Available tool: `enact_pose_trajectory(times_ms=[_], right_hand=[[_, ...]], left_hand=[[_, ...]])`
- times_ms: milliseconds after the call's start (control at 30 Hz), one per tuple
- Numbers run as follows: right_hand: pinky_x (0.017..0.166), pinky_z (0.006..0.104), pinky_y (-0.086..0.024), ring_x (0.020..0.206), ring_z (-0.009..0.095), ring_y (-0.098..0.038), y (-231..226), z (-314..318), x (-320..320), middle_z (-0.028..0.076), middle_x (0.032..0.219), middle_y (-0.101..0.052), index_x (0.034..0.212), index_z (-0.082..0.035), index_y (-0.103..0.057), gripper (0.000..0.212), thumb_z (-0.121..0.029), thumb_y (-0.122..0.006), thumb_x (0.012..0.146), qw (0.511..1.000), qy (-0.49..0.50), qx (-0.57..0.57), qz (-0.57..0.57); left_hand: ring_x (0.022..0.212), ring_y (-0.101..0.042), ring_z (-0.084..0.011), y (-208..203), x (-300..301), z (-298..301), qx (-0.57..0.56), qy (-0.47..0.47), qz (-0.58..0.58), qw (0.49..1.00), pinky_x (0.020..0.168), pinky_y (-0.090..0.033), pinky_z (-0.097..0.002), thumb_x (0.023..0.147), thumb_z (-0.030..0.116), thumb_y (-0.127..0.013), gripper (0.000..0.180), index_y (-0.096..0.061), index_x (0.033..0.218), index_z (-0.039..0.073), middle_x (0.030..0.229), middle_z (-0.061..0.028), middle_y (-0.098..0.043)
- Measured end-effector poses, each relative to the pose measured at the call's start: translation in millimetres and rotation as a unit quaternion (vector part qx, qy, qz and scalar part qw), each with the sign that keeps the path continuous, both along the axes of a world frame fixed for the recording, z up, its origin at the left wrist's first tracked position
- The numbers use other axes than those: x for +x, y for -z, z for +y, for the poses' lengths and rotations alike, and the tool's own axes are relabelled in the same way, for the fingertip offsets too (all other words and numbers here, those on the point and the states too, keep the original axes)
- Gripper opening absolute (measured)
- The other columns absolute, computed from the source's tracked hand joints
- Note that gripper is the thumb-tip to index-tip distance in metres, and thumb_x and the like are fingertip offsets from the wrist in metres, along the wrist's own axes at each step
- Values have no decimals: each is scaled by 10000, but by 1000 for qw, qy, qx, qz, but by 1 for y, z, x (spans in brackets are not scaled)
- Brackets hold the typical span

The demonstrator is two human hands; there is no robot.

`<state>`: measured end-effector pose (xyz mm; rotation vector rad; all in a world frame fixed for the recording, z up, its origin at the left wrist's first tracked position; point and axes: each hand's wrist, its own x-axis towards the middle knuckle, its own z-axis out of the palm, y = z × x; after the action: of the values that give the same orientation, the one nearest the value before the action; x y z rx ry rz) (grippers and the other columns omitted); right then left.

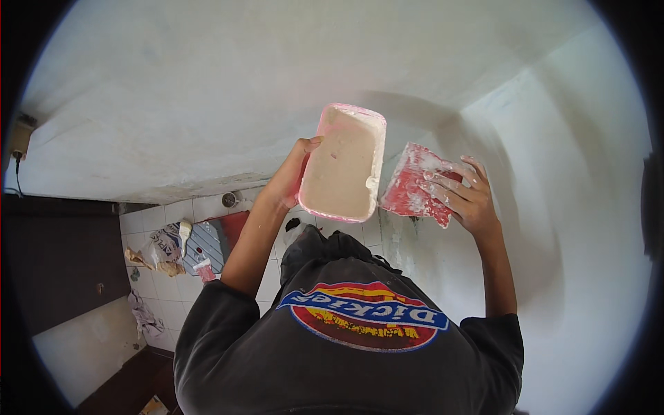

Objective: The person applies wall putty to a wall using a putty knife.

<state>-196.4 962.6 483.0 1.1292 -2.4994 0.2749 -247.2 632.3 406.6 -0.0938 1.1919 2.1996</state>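
My left hand (296, 169) is closed round the left side of a pink rectangular tub (378, 142), its thumb over the rim. Pale beige, creamy filler (342, 166) lies in the tub, and some is smeared along the rim. To the right of the tub, my right hand (468, 194) grips a flat red plastic spreader (415, 187) streaked with white filler. White residue coats the fingers of that hand. The spreader's left edge is close to the tub's right side, with a narrow gap between them.
Pale walls (228, 90) stand ahead and to the right, meeting in a corner. On the tiled floor (197, 287) at the lower left are a grey plastic stool (211, 242), a brush (185, 235), a pink-and-white scraper (205, 270), a plastic bag (160, 245) and a rag (145, 315). A cable (18, 173) hangs far left.
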Motion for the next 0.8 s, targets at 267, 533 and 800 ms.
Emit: enact_pose_trajectory(times_ms=[267, 533, 800], right_hand=[[835, 294, -516, 1002, 140, -630, 59, -2, -14, 61, 1084, -676, 1134, 19, -618, 225, -144, -597, 981, 792, 179, -500, -301], [917, 310, -505, 1087, 150, -608, -6, -31, -61, 47, 1197, -625, 1269, -33, -545, 322, -167, -600, 981, 484, 91, -780, -387], [885, 385, -462, 1015, 270, -598, -171, -3, -145, 122, 1113, -632, 1227, -27, -608, 287, -87, -547, 953, 869, 196, -384, 241]], left_hand=[[1141, -596, -259, 1, 4, 10, -18, -47, -5, 999, 926, -511, -410, 912, 492, -481, 673, -460, 1360, -10, 1283, -190, -571], [1040, -640, -204, 4, 30, 19, 37, -105, -10, 994, 875, -529, -354, 962, 459, -467, 578, -523, 1302, -5, 1182, -115, -648], [1022, -644, -202, 0, 51, 17, 32, -128, 37, 991, 863, -535, -350, 963, 418, -456, 541, -522, 1294, -5, 1170, -116, -649]])
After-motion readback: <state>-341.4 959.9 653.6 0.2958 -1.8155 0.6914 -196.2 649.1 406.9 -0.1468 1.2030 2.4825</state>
